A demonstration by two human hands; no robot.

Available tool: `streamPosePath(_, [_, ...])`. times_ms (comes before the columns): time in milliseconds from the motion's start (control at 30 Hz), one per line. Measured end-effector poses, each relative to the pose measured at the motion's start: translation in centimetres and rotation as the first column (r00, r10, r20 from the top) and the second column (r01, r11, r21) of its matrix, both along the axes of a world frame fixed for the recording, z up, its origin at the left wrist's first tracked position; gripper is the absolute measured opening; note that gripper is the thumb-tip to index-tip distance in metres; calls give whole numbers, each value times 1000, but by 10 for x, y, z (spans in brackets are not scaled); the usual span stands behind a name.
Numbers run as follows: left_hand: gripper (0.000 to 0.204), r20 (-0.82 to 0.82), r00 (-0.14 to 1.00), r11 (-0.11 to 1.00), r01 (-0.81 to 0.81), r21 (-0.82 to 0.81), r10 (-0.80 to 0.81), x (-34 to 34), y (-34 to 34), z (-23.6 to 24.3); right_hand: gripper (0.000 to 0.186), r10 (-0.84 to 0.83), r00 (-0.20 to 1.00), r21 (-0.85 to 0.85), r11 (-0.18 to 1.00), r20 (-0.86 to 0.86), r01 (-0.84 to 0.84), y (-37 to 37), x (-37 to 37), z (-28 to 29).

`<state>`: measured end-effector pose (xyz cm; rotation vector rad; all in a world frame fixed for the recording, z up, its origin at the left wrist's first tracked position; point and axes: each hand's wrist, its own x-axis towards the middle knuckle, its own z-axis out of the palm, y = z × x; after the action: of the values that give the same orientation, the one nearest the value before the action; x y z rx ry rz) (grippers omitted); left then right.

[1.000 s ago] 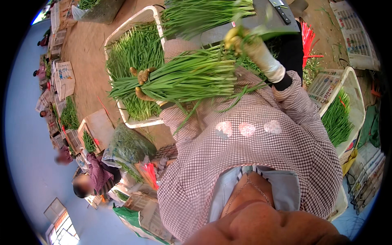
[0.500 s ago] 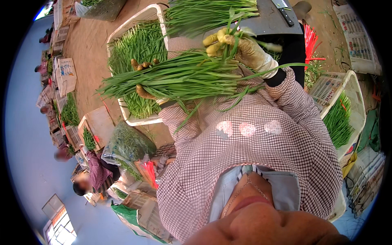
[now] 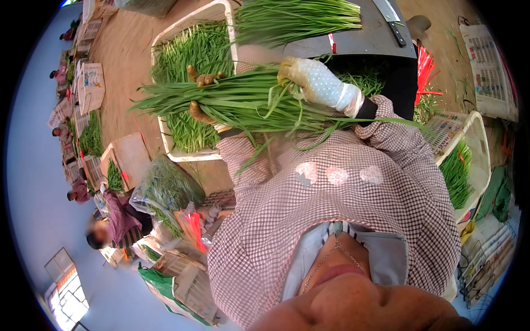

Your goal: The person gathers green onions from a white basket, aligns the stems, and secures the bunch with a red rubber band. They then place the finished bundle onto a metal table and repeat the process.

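The bunch of green leaves (image 3: 243, 102) lies crosswise in front of the person's checked smock (image 3: 331, 215), above the near right part of the left crate (image 3: 190, 156). Its leaves are long, flat and narrow, mid-green along the length and paler toward the right end. The thin tips fan out to the left; several loose leaves droop on the near side, and one extends right past the right cuff.

The left hand (image 3: 207, 80) is closed around the left part of the bunch, fingers on the far side and thumb on the near side. Its glove fingers are stained brown. The right hand (image 3: 309, 80), in a pale dotted glove with yellowed fingers, is bent over the right part, pinching bent strands (image 3: 270, 103) that hang from its fingertips; the fingertips are partly hidden.

On the far table (image 3: 353, 43) lie a second bunch (image 3: 301, 19) and, to its right, a knife (image 3: 393, 25).
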<state>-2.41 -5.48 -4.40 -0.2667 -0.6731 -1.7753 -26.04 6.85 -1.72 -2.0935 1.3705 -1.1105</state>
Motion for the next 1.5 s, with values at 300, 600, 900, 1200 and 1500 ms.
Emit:
streamPosePath(300, [76,81,991,993,-112,44,108,7,5,0,24,-2,616,259,908,787,-329,-12,-12,29])
streamPosePath(600, [78,-31,999,998,-30,58,32,8,1,-7,30,-80,986,173,979,-145,105,8,6,-1])
streamPosePath(900, [79,-3,994,992,-111,60,111,7,2,-3,28,-120,591,438,789,798,-430,-5,-9,32])
streamPosePath(1200, [78,39,991,990,-131,51,129,5,3,-4,35,-145,731,570,732,666,-373,-13,0,40])
streamPosePath(1500, [80,83,988,986,-140,87,133,6,5,-2,30,118,807,89,993,-579,-81,-19,10,69])
